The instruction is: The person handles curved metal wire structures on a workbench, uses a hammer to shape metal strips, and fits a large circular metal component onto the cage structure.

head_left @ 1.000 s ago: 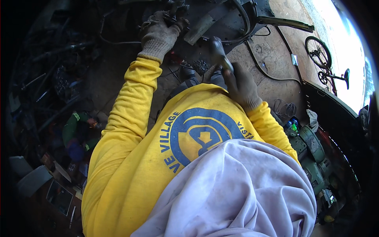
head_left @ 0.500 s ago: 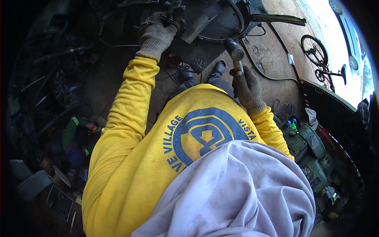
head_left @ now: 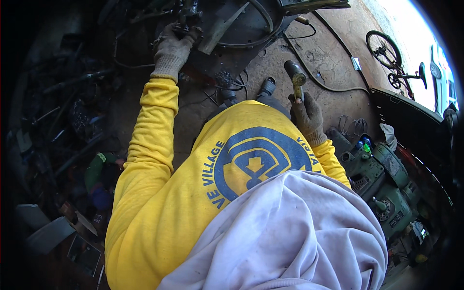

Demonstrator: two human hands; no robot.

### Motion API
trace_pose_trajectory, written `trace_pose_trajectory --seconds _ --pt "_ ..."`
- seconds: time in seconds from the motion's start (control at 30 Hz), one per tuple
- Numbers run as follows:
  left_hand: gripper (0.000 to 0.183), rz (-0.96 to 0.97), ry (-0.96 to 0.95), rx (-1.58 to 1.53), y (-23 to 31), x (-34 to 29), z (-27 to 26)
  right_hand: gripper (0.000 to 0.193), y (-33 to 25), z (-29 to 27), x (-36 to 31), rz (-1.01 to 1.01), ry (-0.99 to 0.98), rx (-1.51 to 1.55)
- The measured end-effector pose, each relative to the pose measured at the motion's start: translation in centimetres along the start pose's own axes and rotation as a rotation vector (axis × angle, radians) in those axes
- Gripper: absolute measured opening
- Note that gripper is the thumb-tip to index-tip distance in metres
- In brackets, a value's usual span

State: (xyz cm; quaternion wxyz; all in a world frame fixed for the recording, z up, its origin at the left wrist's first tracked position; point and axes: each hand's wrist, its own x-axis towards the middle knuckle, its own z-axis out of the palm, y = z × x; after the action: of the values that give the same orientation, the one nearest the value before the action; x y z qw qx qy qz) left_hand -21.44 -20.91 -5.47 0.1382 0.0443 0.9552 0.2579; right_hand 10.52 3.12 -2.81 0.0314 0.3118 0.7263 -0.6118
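Observation:
My left hand (head_left: 173, 52), in a pale grey knit glove, grips a dark metal part (head_left: 188, 18) at the left of a dark metal worktable (head_left: 205, 63). Its fingertips are partly lost in shadow. Beside that hand, a flat metal bar (head_left: 222, 31) lies slanted on the table, next to a large metal ring (head_left: 249, 44). My right hand (head_left: 309, 120), also gloved, is closed round the short visible handle of a hammer (head_left: 296, 75). The hammer's head is raised in front of the hand, to the right of the table and apart from it.
Cables and a hose (head_left: 321, 84) run over the brown floor on the right. A green machine (head_left: 391, 203) stands close by my right side. Dark scrap metal (head_left: 63, 111) and boxes (head_left: 50, 234) lie at left. Farther off are a bicycle (head_left: 384, 50) and a car (head_left: 441, 72).
The hammer and my right hand have moved right and back, away from the table. My left hand keeps its grip; it and the table sit farther left in view.

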Motion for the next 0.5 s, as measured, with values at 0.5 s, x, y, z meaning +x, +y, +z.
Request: trace_pose_trajectory --seconds 0.5 --pt "0.085 -0.007 0.081 -0.097 0.0 -0.5 1.6 0.036 -0.1 -4.1 4.7 -0.125 -0.134 -0.219"
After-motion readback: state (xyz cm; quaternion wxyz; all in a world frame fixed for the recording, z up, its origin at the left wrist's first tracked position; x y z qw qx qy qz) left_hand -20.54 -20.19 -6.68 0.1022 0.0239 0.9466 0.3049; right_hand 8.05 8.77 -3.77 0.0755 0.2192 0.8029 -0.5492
